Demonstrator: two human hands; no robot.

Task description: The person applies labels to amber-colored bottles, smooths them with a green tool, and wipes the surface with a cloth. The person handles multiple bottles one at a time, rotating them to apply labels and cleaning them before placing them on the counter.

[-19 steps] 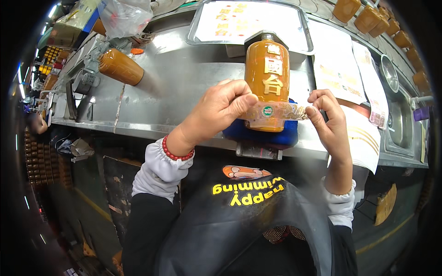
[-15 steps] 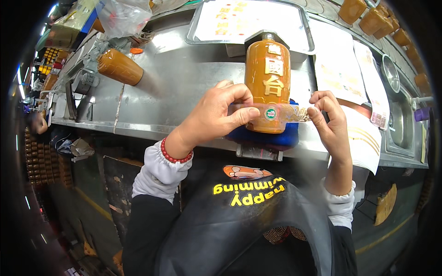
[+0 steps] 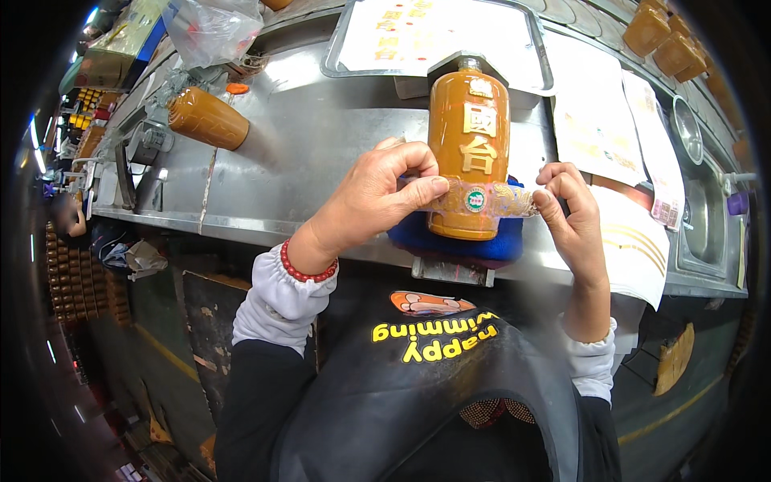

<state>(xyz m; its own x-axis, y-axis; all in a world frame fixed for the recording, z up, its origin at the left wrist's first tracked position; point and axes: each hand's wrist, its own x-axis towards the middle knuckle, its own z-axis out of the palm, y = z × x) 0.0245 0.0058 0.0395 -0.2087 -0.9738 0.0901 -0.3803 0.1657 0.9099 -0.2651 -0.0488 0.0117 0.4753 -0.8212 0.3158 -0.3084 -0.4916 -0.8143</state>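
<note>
An amber-brown bottle (image 3: 467,112) with raised gold characters lies on a blue cushion (image 3: 510,237), its neck away from me. Across its lower part runs a clear decal strip (image 3: 450,195) with gold patterning and a round green mark. My left hand (image 3: 385,185) pinches the strip's left end between thumb and forefinger, close to the bottle's side. At the other end, my right hand (image 3: 572,205) pinches the strip with thumb and fingertips, a little off the bottle's right side.
Behind the bottle is a metal tray (image 3: 328,60) with printed decal sheets. Another brown bottle (image 3: 207,118) lies at left by a plastic bag (image 3: 213,30). At right are paper sheets (image 3: 590,104), a white towel (image 3: 634,241) and a sink (image 3: 707,221). More brown bottles (image 3: 675,48) stand at the far right.
The strip now lies flatter and straighter across the bottle, its right end less bunched. Both hands keep their pinch and have barely shifted.
</note>
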